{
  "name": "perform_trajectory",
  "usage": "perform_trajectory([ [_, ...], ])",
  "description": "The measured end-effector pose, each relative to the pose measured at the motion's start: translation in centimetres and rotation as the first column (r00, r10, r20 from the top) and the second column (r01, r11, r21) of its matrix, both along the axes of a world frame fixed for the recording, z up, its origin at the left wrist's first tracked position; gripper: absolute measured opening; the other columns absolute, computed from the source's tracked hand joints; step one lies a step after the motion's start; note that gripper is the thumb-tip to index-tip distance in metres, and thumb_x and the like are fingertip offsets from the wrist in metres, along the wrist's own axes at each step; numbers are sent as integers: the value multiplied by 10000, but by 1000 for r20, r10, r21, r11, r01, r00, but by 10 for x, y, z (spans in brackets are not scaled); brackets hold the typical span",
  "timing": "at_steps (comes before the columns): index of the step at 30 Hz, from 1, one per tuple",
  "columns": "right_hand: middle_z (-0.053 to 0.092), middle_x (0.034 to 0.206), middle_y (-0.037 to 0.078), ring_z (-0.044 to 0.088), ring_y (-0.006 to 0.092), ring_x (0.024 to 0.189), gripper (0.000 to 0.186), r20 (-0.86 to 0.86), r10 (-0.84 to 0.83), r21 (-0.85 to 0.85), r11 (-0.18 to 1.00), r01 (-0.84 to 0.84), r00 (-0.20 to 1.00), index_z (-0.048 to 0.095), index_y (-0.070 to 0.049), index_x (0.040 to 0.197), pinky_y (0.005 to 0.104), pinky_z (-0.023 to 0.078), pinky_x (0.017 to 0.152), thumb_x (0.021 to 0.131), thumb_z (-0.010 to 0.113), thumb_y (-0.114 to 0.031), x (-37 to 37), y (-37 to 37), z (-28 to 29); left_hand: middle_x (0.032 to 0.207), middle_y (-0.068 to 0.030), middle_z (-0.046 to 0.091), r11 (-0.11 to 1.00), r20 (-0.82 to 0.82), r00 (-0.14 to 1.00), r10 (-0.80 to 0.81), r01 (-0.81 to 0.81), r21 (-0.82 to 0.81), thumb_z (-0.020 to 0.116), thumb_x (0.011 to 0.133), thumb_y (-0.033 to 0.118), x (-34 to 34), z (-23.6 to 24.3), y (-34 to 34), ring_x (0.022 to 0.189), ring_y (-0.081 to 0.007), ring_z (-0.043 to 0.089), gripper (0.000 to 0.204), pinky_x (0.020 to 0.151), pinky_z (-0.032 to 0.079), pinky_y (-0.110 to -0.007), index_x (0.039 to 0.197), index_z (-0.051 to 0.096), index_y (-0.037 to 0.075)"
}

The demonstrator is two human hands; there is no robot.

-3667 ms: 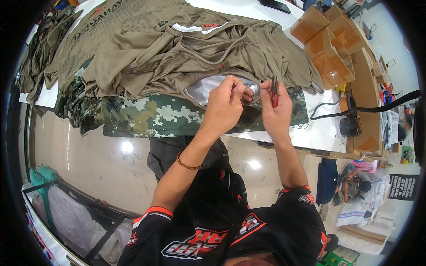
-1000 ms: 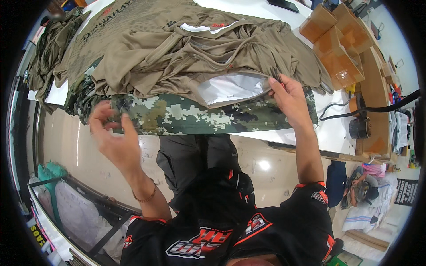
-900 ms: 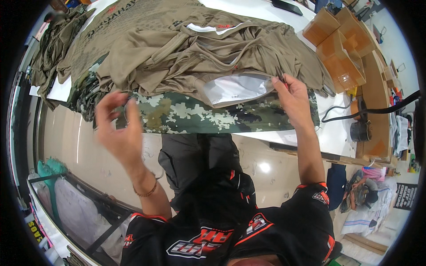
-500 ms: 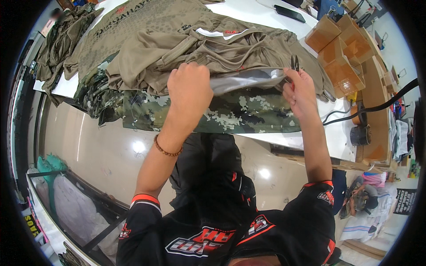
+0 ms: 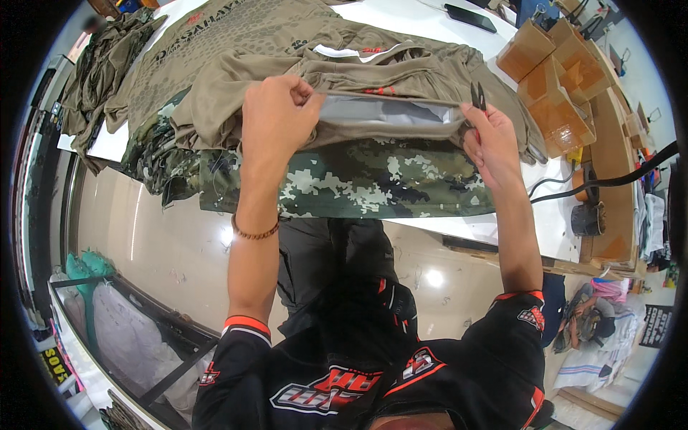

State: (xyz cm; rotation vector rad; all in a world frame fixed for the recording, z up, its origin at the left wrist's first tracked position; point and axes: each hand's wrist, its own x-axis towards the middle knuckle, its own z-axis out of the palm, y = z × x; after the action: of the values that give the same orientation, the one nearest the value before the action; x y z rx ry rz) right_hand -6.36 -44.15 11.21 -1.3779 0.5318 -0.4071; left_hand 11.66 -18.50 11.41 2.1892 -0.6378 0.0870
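Observation:
A khaki-brown shirt [image 5: 387,79] with a white neckband lies bunched on the table, its hem stretched between my two hands so the grey inside shows. My left hand [image 5: 279,118] pinches the hem at its left end, fingers closed. At the right end, my right hand [image 5: 491,143] grips the hem between thumb and finger. That same hand also keeps a pair of small thread snips [image 5: 479,97] in the palm, dark blades pointing away and red showing at the handle. Beneath lies a camouflage garment [image 5: 380,179], its lower edge along the table's front.
More khaki shirts [image 5: 208,54] spread behind and to the left. Cardboard boxes [image 5: 552,93] and a black cable [image 5: 609,183] are on the right. A phone [image 5: 469,19] rests at the back of the white table [image 5: 552,240]. Sacks in a framed bin [image 5: 129,330] stand lower left.
My left hand has moved left and turned, drawing the hem out straighter and wider. My right hand has shifted only slightly and still holds the snips and the hem.

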Motion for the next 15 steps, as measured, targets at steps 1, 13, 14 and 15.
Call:
perform_trajectory([
  [1,507,675,-55,353,18,438,158,-63,27,-68,997,-31,998,604,-69,914,225,255,395,1025,674,-158,-4,2,3,701,-152,738,1000,-63,998,-23,24,7,795,834,159,-3,-1,5,645,-256,726,203,678,566,-353,902,768,-30],
  [13,602,812,47,496,97,636,143,-303,221,-694,616,-374,927,688,3,922,294,389,592,943,735,-130,-34,8,-10,1000,-45,686,916,-300,915,-270,148,-373,749,849,-88,-39,-38,45,949,-100,671,286,860,548,-261,1094,624,-10],
  [14,601,813,47,492,98,629,143,-296,225,-674,640,-370,928,686,3,917,296,385,588,942,736,-129,-34,8,-11,998,-41,682,909,-325,901,-287,149,-390,746,848,-89,-39,-37,47,963,-99,665,292,871,543,-260,1099,621,-6],
  [15,601,813,47,487,99,623,144,-286,228,-655,663,-364,931,683,4,912,299,382,583,940,736,-127,-34,7,-11,1001,-39,680,890,-359,879,-314,141,-433,743,846,-91,-39,-37,48,959,-99,662,301,869,538,-255,1107,621,-2],
])
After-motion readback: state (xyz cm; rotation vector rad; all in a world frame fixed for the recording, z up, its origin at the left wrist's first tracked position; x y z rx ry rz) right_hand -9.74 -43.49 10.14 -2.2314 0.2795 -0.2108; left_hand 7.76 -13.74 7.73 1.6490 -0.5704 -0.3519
